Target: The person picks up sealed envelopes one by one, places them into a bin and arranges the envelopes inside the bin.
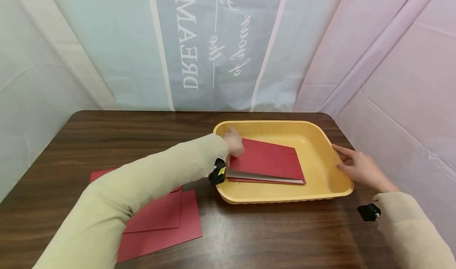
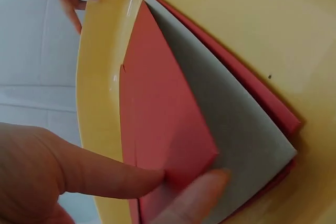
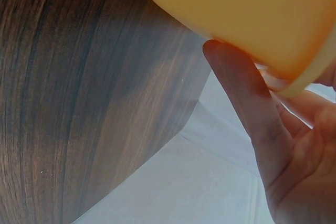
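Note:
A yellow plastic tray stands on the table with a small stack of red folders inside, towards its left. The folders look like thin card, and a grey face shows under the raised top red layer. My left hand reaches into the tray at the stack's left end. In the left wrist view its thumb and a finger pinch the edge of the top red layer. With my right hand I hold the tray's right rim, one digit against the outer wall.
More red folders lie overlapping on the dark wood table at the left, partly hidden by my left sleeve. Printed cloth hangs behind the table, and a pale cloth wall borders it on the right.

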{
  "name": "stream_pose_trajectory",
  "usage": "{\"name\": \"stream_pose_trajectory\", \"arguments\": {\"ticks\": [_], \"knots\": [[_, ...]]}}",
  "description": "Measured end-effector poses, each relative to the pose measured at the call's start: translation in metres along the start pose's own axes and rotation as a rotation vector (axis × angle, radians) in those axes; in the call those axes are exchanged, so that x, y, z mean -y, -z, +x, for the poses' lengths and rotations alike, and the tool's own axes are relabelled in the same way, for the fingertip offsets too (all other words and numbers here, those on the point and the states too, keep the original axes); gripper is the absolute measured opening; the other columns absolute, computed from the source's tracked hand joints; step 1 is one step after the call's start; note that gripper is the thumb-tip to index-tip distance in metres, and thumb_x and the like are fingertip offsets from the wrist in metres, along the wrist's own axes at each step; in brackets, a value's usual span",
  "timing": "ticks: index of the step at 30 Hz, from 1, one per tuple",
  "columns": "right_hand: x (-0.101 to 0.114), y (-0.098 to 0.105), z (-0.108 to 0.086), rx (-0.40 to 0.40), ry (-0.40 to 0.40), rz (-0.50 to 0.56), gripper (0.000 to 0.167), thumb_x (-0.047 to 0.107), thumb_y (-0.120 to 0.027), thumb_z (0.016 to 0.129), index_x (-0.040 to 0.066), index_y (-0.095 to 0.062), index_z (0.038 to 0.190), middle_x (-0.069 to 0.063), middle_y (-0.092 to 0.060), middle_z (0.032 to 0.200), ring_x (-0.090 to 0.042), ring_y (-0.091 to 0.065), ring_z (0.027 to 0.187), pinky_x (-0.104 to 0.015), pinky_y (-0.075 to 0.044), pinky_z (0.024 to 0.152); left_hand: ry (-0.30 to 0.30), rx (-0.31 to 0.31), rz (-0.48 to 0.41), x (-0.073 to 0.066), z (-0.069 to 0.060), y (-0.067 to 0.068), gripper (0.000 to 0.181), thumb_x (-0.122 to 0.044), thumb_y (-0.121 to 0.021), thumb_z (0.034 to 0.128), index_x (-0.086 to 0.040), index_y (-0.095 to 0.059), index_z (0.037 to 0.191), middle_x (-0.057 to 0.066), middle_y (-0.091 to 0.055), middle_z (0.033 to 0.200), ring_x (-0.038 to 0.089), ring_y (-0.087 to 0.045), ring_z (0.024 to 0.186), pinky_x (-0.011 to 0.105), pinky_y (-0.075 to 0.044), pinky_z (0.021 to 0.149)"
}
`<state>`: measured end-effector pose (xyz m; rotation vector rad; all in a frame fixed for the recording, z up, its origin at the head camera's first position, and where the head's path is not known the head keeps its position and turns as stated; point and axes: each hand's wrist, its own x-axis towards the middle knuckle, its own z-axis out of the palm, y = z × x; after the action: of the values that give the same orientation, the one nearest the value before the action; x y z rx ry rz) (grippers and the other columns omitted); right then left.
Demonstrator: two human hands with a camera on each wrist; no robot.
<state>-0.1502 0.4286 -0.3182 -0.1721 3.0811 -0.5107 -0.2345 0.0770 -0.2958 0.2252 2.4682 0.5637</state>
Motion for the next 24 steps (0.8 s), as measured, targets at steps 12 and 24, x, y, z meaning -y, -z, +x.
{"name": "stream_pose_trajectory", "arguments": {"ticks": [12,24], "knots": [[-0.001,0.001,0.000,-0.004,0.001,-0.013,0.057,0.009,-0.067,0.084,-0.008,-0.047,0.135,-0.017,-0.069,0.089,-0.022,-0.063,0.075,-0.025,-0.041,0.059,-0.088,0.118,0.445,-0.005,0.005,-0.003,0.045,-0.007,-0.051,0.0906,0.006,-0.034,0.131,0.015,-0.034,0.129,0.011,-0.029,0.062,0.019,-0.024,0.049],[-0.001,0.001,0.000,0.003,0.001,-0.023,0.058,0.009,-0.067,0.083,-0.008,-0.047,0.135,-0.017,-0.069,0.088,-0.019,-0.059,0.071,-0.027,-0.040,0.059,-0.100,-0.002,0.104,0.009,-0.006,0.009,0.020,-0.013,-0.055,0.0906,-0.009,-0.046,0.074,0.007,-0.052,0.084,0.015,-0.059,0.056,0.019,-0.042,0.045]]}}
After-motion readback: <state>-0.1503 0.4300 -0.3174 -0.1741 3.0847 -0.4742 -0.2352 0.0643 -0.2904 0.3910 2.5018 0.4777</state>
